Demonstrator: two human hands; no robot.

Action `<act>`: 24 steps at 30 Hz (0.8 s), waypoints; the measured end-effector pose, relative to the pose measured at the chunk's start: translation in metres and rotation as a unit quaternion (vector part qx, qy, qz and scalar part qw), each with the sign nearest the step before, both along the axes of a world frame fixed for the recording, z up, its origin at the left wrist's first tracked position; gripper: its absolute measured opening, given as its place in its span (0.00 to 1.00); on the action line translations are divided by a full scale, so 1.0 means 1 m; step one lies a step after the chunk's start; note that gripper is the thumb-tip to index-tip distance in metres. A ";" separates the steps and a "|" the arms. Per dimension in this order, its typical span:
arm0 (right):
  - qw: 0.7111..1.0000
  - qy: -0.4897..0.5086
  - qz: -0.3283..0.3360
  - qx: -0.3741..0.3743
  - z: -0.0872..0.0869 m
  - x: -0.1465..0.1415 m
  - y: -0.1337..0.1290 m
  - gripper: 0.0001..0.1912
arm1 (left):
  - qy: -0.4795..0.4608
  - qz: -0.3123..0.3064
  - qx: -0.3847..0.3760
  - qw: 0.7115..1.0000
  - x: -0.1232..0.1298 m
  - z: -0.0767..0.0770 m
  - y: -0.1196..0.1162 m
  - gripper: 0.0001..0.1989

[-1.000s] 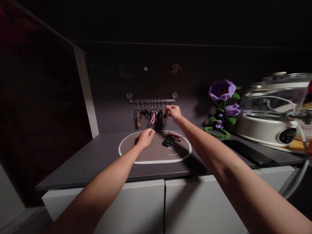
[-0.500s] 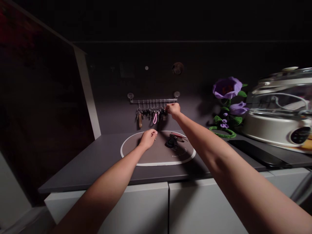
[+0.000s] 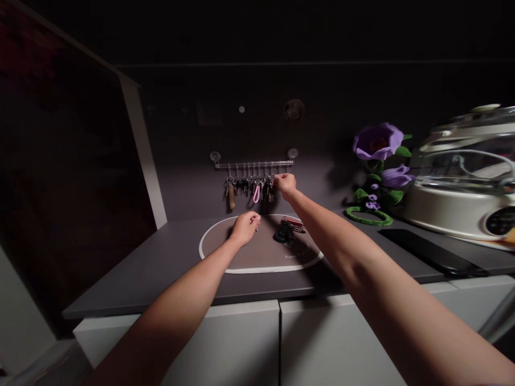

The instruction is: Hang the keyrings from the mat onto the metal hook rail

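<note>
A clear rail (image 3: pixel 254 164) on the dark wall carries a row of hooks with several keys, a brown fob (image 3: pixel 231 198) and a pink loop (image 3: pixel 256 193). At the right part of this row, my right hand (image 3: pixel 285 183) is closed, its fingertips by the hanging keys; what it pinches is too small to name. My left hand (image 3: pixel 245 227) is closed above an oval brown mat (image 3: pixel 225 252) with a white rim; what is between its fingers is hidden. Right of it on the mat lie a black fob (image 3: pixel 282 234) and a red item (image 3: pixel 293 221) with keys.
Purple artificial flowers (image 3: pixel 378 141) with a green ring base (image 3: pixel 369 216) stand at the right. Beside them are a white appliance (image 3: pixel 446 209) with a clear cover and a black flat object (image 3: pixel 428 251). The counter's front edge runs above white cabinets.
My right hand has shifted very slightly down and left beside the hanging keys. My left hand is nearly still. The camera view has moved a little.
</note>
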State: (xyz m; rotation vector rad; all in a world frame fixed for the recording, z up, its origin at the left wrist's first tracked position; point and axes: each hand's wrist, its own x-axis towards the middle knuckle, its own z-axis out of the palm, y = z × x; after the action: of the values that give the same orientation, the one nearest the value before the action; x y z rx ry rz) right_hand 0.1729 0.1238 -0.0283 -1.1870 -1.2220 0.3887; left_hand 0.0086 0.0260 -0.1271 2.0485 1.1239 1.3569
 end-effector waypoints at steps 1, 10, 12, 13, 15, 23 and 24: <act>1.000 0.002 0.011 0.002 -0.001 0.001 0.000 0.12 | 0.000 -0.001 0.000 1.000 0.000 0.000 0.000 0.11; 0.997 0.003 0.078 0.013 -0.007 0.007 -0.004 0.10 | -0.001 -0.004 -0.020 1.000 0.001 0.004 -0.005 0.10; 0.996 0.007 0.090 0.005 -0.006 0.008 -0.009 0.08 | -0.001 -0.004 -0.025 1.000 0.001 0.005 -0.007 0.09; 0.995 0.011 0.097 0.000 -0.006 0.008 -0.012 0.07 | -0.002 -0.003 -0.028 1.000 0.001 0.005 -0.007 0.09; 0.993 0.025 0.114 -0.013 -0.004 0.010 -0.018 0.04 | -0.003 0.000 -0.034 0.999 0.001 0.006 -0.008 0.09; 0.985 0.082 0.144 -0.056 0.002 0.016 -0.058 0.05 | -0.011 0.006 -0.055 0.998 0.001 0.004 -0.008 0.07; 0.983 0.088 0.150 -0.062 0.002 0.017 -0.063 0.04 | -0.014 0.007 -0.060 0.998 0.001 0.004 -0.008 0.07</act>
State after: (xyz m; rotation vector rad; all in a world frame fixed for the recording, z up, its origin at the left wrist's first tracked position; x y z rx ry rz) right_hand 0.1894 0.0604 -0.0263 -1.0481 -1.2367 0.7881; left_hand 0.0100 0.0177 -0.1226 1.9348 1.1804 1.2872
